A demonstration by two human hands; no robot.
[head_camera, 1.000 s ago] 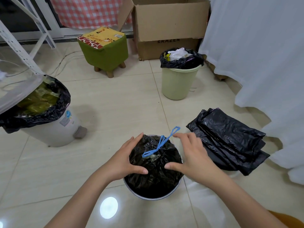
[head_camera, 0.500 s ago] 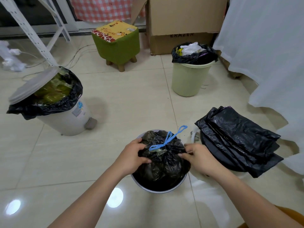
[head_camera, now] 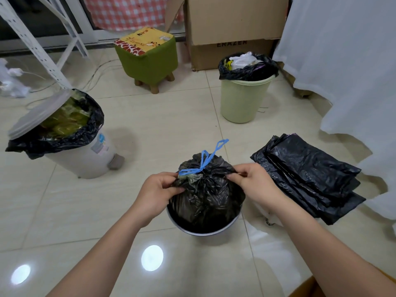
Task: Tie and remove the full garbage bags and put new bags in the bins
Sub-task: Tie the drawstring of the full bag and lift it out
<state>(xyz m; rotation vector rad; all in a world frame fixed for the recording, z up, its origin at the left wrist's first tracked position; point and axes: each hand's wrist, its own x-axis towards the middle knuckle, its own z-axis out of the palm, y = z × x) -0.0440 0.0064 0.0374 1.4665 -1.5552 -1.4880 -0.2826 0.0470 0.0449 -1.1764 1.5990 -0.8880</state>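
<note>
A black garbage bag, tied at its top with a blue drawstring, rises partly out of a small round bin in front of me. My left hand grips the bag's upper left side. On the upper right side my right hand pinches the plastic. A pile of folded new black bags lies on the floor to the right. A white pedal bin with a full black liner stands at left, lid up. A green bin with a full black bag stands further back.
A green stool and a cardboard box stand at the back. White cloth hangs along the right. A white metal rack leg and cables are at the back left. The floor is glossy tile.
Both hands went from resting around the bag to gripping its top sides. The tied bag has come up, partly out of the small bin.
</note>
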